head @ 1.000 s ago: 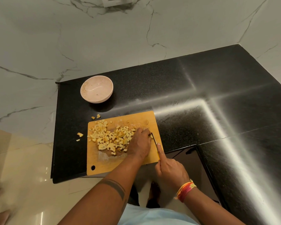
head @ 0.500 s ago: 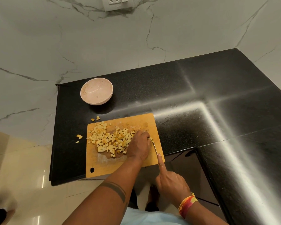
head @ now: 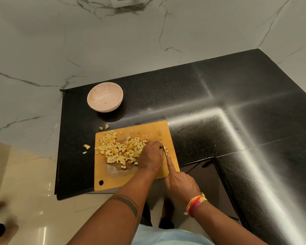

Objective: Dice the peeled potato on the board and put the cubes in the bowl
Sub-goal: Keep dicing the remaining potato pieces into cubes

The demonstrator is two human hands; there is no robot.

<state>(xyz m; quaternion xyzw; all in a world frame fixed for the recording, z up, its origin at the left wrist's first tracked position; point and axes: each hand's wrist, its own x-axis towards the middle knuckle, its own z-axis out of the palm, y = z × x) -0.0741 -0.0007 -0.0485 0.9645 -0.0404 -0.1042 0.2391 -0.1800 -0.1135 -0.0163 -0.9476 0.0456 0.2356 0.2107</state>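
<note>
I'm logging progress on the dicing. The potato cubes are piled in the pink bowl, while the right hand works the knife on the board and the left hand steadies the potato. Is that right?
Not quite: the head view shows the pink bowl empty. The potato cubes are piled on the board, with a few strays on the counter. The rest holds: the right hand works the knife, and the left hand steadies the potato.

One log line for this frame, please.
phase: dicing | left hand: holds potato piece on board | right hand: grip on knife | cubes: on board | bowl: no cubes
</note>
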